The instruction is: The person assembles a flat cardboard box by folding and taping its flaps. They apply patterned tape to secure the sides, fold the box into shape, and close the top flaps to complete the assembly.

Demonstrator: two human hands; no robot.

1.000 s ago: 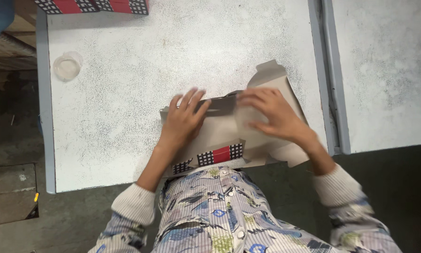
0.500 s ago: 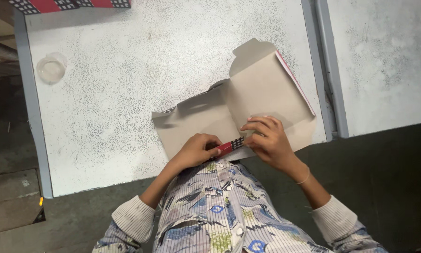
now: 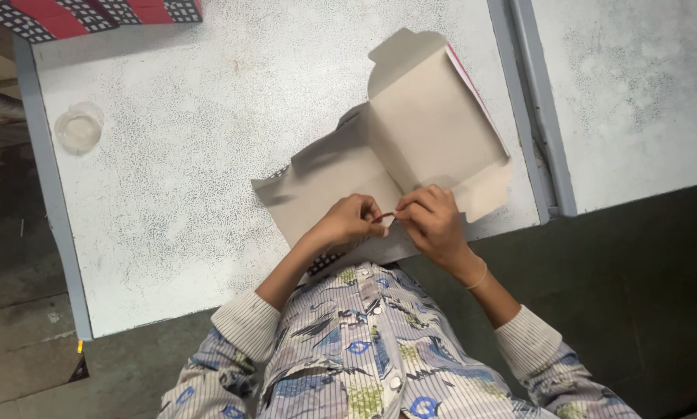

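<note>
A flat, unfolded cardboard box (image 3: 410, 132) was laid on the speckled counter (image 3: 193, 155), near its front edge. Its plain brown inside was turned up, and a red and checkered outside could be seen at the edges. The left hand (image 3: 348, 225) and the right hand (image 3: 434, 221) were brought close together over the front edge of the box. Both hands were curled nearly shut, and a small flap at the edge was pinched between the fingertips.

The cardboard was judged to be light and thin, stiff enough to hold a fold, but easy to crease or tear. It was best held at the edges and flaps.

A small clear round lid (image 3: 78, 128) was left far off to the left. Another patterned box (image 3: 92, 14) was seen at the back.
</note>
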